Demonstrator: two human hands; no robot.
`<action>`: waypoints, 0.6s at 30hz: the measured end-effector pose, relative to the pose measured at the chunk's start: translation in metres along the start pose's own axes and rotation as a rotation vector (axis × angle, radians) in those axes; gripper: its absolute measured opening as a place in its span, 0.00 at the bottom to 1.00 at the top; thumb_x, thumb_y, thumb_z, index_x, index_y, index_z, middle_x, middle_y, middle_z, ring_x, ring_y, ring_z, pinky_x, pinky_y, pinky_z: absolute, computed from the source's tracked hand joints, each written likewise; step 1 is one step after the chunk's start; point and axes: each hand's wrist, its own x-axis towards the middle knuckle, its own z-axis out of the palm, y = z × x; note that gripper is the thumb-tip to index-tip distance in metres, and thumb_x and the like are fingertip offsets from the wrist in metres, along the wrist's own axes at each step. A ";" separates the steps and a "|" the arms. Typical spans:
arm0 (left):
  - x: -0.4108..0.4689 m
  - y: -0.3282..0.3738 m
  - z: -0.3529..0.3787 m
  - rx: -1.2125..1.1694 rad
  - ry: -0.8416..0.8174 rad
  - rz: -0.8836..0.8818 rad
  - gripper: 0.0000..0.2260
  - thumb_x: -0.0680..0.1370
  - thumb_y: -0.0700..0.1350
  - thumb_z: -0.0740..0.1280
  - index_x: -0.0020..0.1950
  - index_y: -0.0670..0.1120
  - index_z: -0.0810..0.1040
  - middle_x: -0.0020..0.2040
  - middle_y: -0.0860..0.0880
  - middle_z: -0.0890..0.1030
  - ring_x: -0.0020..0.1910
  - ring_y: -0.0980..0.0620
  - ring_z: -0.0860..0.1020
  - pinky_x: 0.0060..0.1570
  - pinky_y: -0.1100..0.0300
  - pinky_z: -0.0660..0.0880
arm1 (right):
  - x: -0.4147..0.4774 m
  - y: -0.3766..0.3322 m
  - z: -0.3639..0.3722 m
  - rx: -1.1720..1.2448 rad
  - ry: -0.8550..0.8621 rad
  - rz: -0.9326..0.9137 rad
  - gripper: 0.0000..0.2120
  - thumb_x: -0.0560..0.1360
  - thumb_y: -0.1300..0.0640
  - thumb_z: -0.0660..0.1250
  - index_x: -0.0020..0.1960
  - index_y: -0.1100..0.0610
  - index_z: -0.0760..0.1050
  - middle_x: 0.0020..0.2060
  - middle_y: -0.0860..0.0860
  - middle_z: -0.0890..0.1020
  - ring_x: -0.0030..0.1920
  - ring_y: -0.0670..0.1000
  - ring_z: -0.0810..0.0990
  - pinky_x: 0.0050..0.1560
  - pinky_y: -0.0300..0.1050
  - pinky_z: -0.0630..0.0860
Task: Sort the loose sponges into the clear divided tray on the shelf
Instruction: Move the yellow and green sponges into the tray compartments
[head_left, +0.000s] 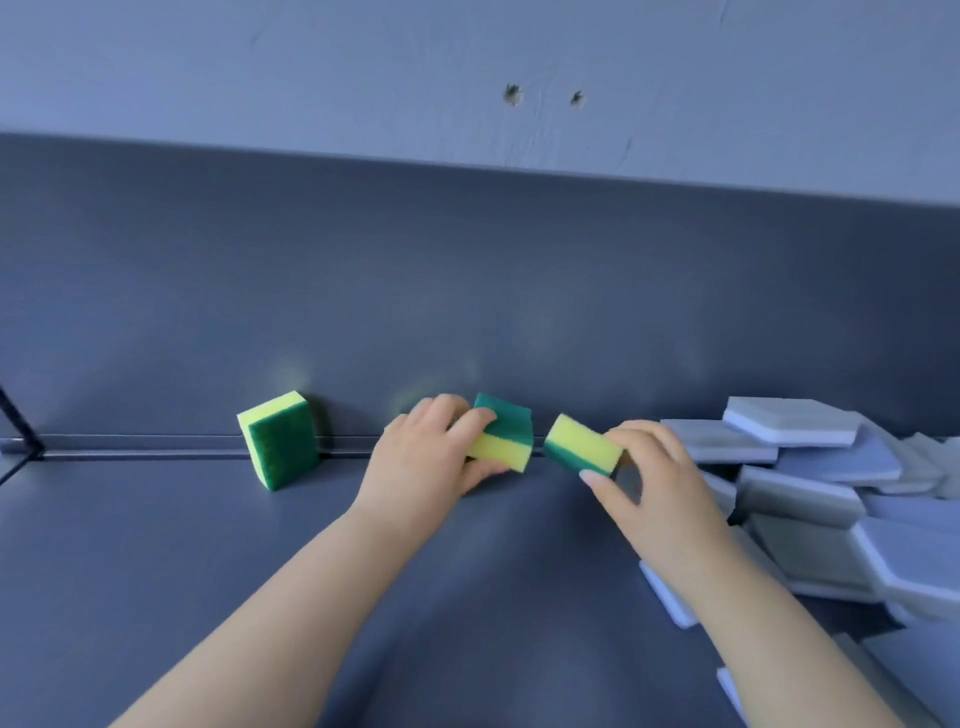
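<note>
Forearms out, one sponge in each hand

Reaching forward with both bare forearms over a dark grey shelf (156, 571). Gripping a green-and-yellow sponge (506, 441) in the left hand (421, 452), fingers curled over its top, thumb beneath, yellow side facing the camera. Pinching a second sponge (582, 451) by its right end in the right hand (654, 478), green layer downward. Both held just apart, near the dark back panel (467, 286); resting or lifted, cannot tell. Left of the hands, a third sponge (280, 441) standing on edge against that panel, green face forward. To the right, a loose heap of grey sponges (810, 467) on the shelf. Above the panel, a pale wall (260, 67) with two small holes (512, 94).
</note>
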 end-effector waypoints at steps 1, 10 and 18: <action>0.000 0.002 -0.005 -0.078 0.030 -0.075 0.20 0.72 0.60 0.65 0.54 0.45 0.79 0.47 0.49 0.76 0.42 0.47 0.76 0.37 0.57 0.74 | -0.003 -0.003 -0.003 0.070 0.027 0.051 0.09 0.72 0.52 0.68 0.50 0.46 0.70 0.48 0.42 0.73 0.45 0.38 0.71 0.42 0.29 0.67; -0.026 0.027 -0.035 -0.411 -0.044 -0.335 0.14 0.72 0.57 0.67 0.53 0.52 0.73 0.44 0.59 0.74 0.43 0.58 0.72 0.41 0.64 0.68 | -0.029 -0.040 0.012 0.451 0.124 0.274 0.13 0.66 0.48 0.73 0.41 0.53 0.71 0.40 0.48 0.76 0.36 0.43 0.73 0.38 0.34 0.69; -0.048 0.032 -0.035 -0.448 -0.133 -0.376 0.17 0.74 0.55 0.67 0.61 0.51 0.75 0.50 0.59 0.73 0.42 0.58 0.72 0.46 0.63 0.71 | -0.049 -0.057 0.036 0.635 -0.091 0.285 0.22 0.57 0.41 0.73 0.43 0.48 0.67 0.35 0.45 0.77 0.33 0.45 0.73 0.37 0.45 0.74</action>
